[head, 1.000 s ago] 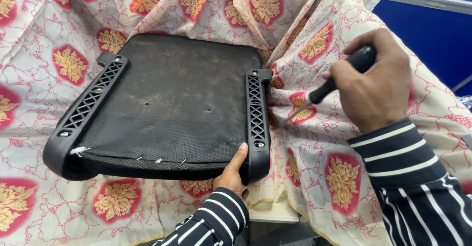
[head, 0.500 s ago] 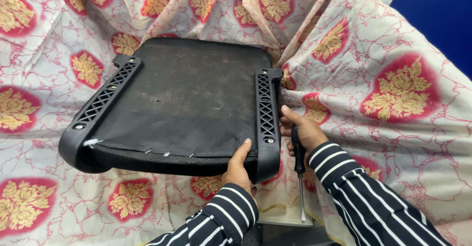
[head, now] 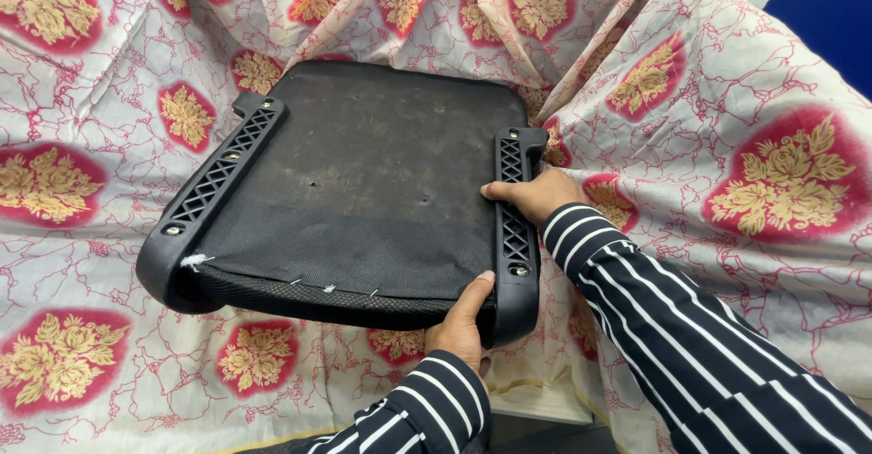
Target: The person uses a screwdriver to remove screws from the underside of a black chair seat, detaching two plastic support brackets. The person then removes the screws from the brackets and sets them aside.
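A black chair seat (head: pixel 363 191) lies upside down on a flowered cloth (head: pixel 100 182), its fabric underside facing up. Two black plastic lattice rails with screws run along its left (head: pixel 218 177) and right (head: pixel 515 218) sides. My left hand (head: pixel 465 322) grips the seat's near edge beside the right rail, thumb on top. My right hand (head: pixel 531 195) rests over the right rail near its middle, fingers curled onto the rail. No screwdriver shows in this hand now.
The cream cloth with red and gold flowers drapes over everything around the seat and rises in folds at the back and right. A blue panel (head: pixel 831 18) stands at the far right. A pale board edge (head: pixel 536 404) peeks out below the cloth.
My right hand, which held a black-handled screwdriver, came down beside the seat and now lies on the right rail with the tool out of sight. The view shifted slightly left.
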